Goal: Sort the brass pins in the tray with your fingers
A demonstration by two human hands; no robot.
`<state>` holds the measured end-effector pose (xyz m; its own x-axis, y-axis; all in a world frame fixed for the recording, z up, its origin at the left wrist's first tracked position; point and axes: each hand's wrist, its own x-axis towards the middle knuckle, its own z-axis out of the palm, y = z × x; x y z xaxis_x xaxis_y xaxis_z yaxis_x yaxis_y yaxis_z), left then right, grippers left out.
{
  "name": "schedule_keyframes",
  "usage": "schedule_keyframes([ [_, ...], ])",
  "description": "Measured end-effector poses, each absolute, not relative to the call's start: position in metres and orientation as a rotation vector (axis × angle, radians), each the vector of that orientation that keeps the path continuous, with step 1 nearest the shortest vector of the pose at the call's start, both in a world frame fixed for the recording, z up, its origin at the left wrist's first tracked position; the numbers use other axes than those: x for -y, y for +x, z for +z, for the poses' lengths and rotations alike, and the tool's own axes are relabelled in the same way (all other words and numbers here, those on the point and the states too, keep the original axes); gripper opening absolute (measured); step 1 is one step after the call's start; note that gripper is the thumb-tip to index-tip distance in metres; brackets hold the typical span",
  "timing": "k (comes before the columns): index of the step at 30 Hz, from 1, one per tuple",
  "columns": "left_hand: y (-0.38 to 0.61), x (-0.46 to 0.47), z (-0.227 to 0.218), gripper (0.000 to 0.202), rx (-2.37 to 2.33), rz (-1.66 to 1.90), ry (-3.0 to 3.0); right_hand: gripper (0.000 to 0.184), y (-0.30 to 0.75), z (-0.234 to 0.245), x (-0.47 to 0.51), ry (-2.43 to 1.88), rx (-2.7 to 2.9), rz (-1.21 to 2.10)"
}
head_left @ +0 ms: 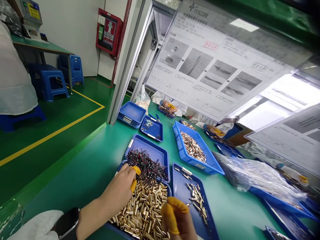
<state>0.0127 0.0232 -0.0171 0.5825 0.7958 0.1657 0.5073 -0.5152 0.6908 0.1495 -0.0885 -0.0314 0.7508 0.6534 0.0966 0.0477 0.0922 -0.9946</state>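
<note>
My left hand (122,185), with yellow finger cots on thumb and finger, is curled over the border between two blue trays. Beside its fingertips lies a pile of thin black and red wired parts (147,163); below it is a heap of brass-coloured metal tubes (145,206). Anything between the left fingers is hidden. My right hand (178,220), also in yellow cots, is bent in a pinch above the right edge of the tube heap. What it holds, if anything, is too blurred to make out. A blue tray (180,180) with scattered tube pieces lies right of it.
A deeper blue bin (180,150) of metal parts stands farther back. Stacked trays (132,111) and a small tray (160,133) sit at back left. A plastic bag (240,170) covers trays at right. Instruction sheets (200,66) hang overhead. Co-workers' gloved hands (171,106) work across the table.
</note>
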Motion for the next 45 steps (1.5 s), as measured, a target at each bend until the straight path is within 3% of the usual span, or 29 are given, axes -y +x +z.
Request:
schedule_keyframes([
  [9, 0.004, -0.007, -0.005, 0.031, -0.363, 0.764, 2.52, 0.012, 0.148, -0.041, 0.088, -1.614, 1.302, 0.089],
  [13, 0.003, -0.012, -0.01, 0.034, -0.309, 0.895, 2.477, 0.01, 0.144, -0.04, 0.09, -1.611, 1.164, 0.268],
  [17, 0.004, -0.025, -0.021, 0.038, -0.642, 1.065, 2.221, 0.021, 0.137, -0.036, 0.089, -1.51, 1.002, 0.552],
  [20, 0.004, -0.029, -0.019, 0.042, -0.806, 1.0, 2.041, 0.027, 0.135, -0.033, 0.086, -1.4, 0.919, 0.701],
  [22, 0.006, -0.026, -0.012, 0.033, -0.743, 0.906, 1.986, 0.029, 0.134, -0.032, 0.084, -1.36, 0.898, 0.765],
  [26, 0.013, -0.014, 0.002, 0.014, -0.583, 0.716, 1.887, 0.032, 0.132, -0.036, 0.08, -1.339, 0.94, 0.792],
  [37, 0.016, -0.015, -0.001, 0.009, -0.576, 0.66, 1.71, 0.032, 0.131, -0.039, 0.073, -1.023, 0.92, 1.15],
  [45, 0.016, -0.013, 0.003, 0.009, -0.649, 0.616, 1.771, 0.036, 0.135, -0.041, 0.072, -1.151, 0.863, 1.029],
])
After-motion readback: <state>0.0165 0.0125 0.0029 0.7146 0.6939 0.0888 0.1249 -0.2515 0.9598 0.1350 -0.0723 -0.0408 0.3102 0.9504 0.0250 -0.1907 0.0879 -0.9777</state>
